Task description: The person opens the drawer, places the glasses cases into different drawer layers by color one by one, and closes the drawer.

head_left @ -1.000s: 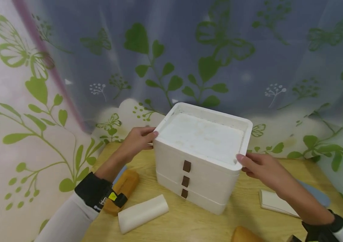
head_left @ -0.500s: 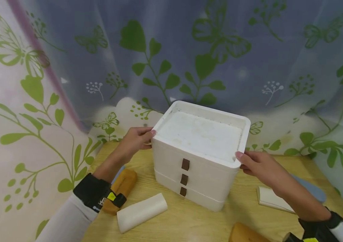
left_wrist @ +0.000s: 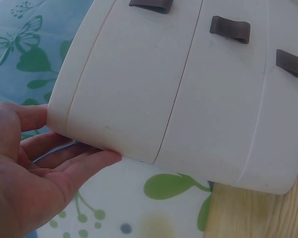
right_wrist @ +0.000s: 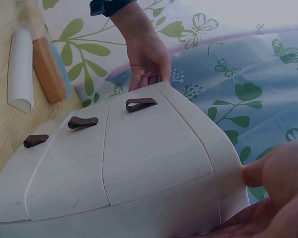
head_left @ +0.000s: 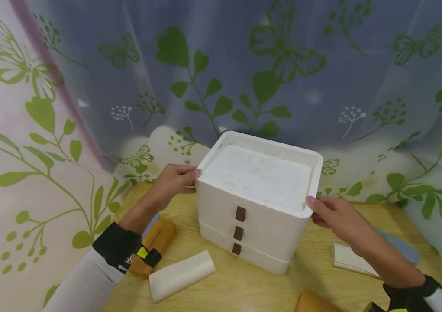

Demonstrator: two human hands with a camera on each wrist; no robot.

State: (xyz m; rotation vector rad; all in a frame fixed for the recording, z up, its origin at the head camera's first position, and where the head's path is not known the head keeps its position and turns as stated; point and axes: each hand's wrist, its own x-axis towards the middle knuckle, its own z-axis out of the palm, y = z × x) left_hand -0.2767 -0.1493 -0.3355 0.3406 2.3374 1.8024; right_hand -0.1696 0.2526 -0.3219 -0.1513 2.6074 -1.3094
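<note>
A white storage box with small drawers [head_left: 221, 208] stands on the wooden table, brown pull tabs down its front and a shallow rimmed tray top. My left hand [head_left: 174, 182] holds its top left corner, thumb on the rim and fingers along the side. At the near right corner my right hand [head_left: 337, 216] grips the rim the same way, with the thumb on top. In the left wrist view the left fingers [left_wrist: 84, 163] lie against the box's side. All the drawers look closed in the right wrist view, where the drawer tab [right_wrist: 140, 104] nearest the top shows clearly.
Left of the box lie an orange oblong case [head_left: 160, 238] and a cream-coloured case [head_left: 182, 275]. On the right are another cream case [head_left: 351, 258] and a blue one [head_left: 401, 247]. A second orange case [head_left: 314, 302] shows at the bottom edge. A patterned curtain [head_left: 221, 78] hangs behind.
</note>
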